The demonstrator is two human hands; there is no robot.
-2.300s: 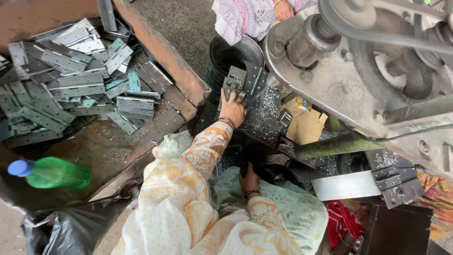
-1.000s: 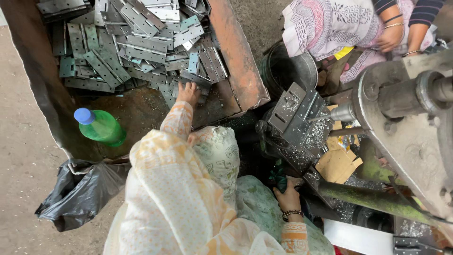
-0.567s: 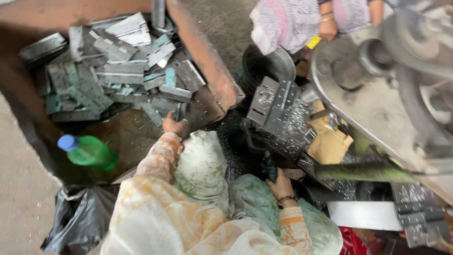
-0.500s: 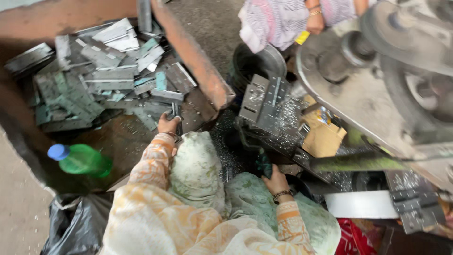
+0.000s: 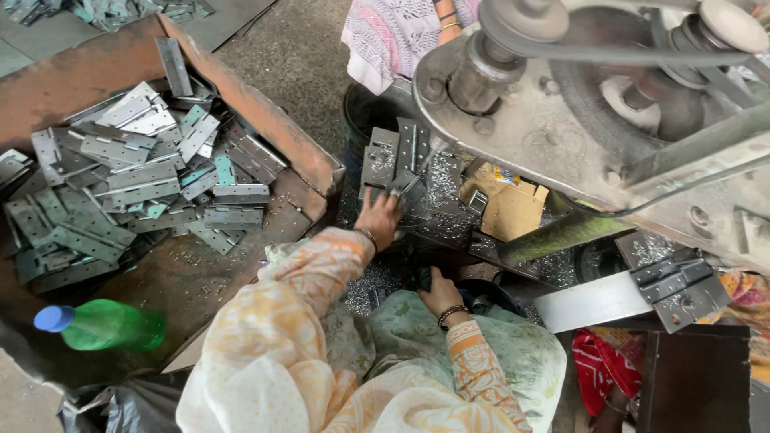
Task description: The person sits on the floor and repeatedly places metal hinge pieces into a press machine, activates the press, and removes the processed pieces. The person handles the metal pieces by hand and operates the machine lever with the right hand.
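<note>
Moving from tray (image 5: 265,120) to press, left hand (image 5: 377,220) seemingly placing hinge plate (image 5: 405,191)

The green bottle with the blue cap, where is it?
The green bottle lies on its side at the lower left of the head view, in the rusty tray, below the pile of metal plates.

- Our left hand (image 5: 377,220) is up at the metal plates (image 5: 393,160) w/ little room: machine body (image 5: 577,112) overhangs just right, cardboard box (image 5: 509,208) close beside.
- Rusty tray wall (image 5: 257,112) blocks a straight sweep left; we'd go over it.
- Tray floor (image 5: 184,281) near us is bare betw. hinge pile (image 5: 136,184) & green bottle (image 5: 100,325).
- Right hand (image 5: 437,290) is boxed in by our lap & machine base.
</note>
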